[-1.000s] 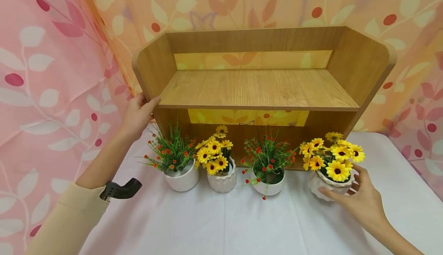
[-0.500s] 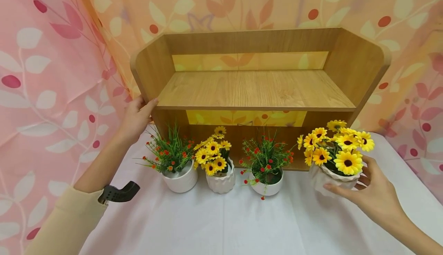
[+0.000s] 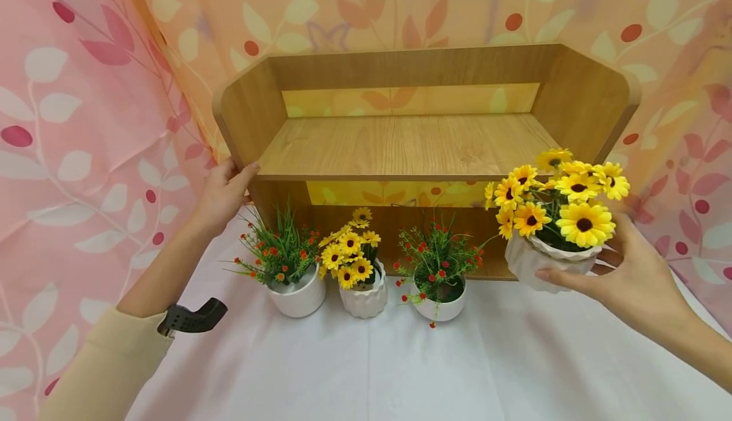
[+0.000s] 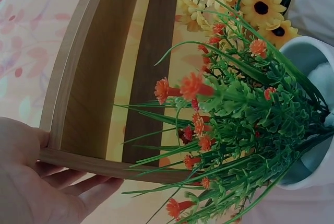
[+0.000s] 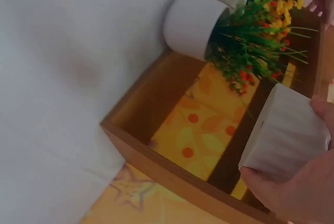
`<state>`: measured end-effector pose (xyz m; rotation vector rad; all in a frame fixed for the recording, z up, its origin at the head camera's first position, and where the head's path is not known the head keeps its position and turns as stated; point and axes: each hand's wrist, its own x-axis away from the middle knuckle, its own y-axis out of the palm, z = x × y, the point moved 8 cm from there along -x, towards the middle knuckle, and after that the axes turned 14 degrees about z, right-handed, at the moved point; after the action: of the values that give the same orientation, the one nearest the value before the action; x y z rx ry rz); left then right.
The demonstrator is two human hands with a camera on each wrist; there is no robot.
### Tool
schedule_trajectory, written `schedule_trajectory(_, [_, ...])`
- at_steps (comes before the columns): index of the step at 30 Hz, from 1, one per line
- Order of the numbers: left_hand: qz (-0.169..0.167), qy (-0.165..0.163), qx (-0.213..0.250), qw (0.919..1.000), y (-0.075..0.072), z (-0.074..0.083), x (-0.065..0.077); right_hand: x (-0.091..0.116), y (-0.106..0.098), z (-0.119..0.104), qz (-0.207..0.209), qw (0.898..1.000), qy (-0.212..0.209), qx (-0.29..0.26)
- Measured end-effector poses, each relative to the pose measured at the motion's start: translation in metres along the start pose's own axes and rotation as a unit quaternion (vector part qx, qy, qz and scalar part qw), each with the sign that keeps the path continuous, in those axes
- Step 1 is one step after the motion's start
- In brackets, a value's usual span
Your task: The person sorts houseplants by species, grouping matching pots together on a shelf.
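My right hand (image 3: 643,275) grips a white fluted pot (image 3: 540,263) of yellow artificial sunflowers (image 3: 577,192), thumb in front. In the head view the pot hangs above the table, in front of the right end of a two-tier wooden shelf (image 3: 412,145). The right wrist view shows the pot's pale base (image 5: 286,132) between my thumb and fingers. With the left hand (image 3: 222,197) I hold the shelf's left side panel. The left wrist view has my thumb on the panel's edge and my fingers (image 4: 99,190) on its outer side.
Along the table before the shelf stand a red-flowered grass pot (image 3: 297,294), a second sunflower pot (image 3: 365,297) and another red-flowered pot (image 3: 440,305). White cloth (image 3: 320,370) covers the table. Patterned curtains (image 3: 103,122) hang at the left and behind.
My right hand has lifted the sunflower pot off the table, up to where its blooms overlap the middle shelf board. The left hand stays on the side panel; the view has shifted slightly.
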<state>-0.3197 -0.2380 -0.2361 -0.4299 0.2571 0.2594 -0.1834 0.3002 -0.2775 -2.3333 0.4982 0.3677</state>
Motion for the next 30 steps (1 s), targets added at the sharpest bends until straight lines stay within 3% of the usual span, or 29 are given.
schedule_trajectory(7, [-0.013,-0.017,-0.005,0.9998,0.001,-0.003,0.001,-0.016,-0.011,-0.033,0.003,0.999,-0.023,-0.035])
schedule_trajectory(14, [-0.028,-0.036,0.007,0.9989,0.003,-0.004,0.002,-0.034,-0.014,-0.055,-0.029,0.999,0.007,-0.034])
schedule_trajectory(20, [-0.034,-0.038,0.015,0.9986,0.003,-0.005,0.001,-0.052,-0.017,-0.078,-0.033,0.999,0.014,-0.033])
schedule_trajectory(30, [-0.026,-0.033,0.019,0.9989,0.004,-0.004,0.002,-0.078,-0.009,-0.128,-0.024,0.999,-0.01,-0.042])
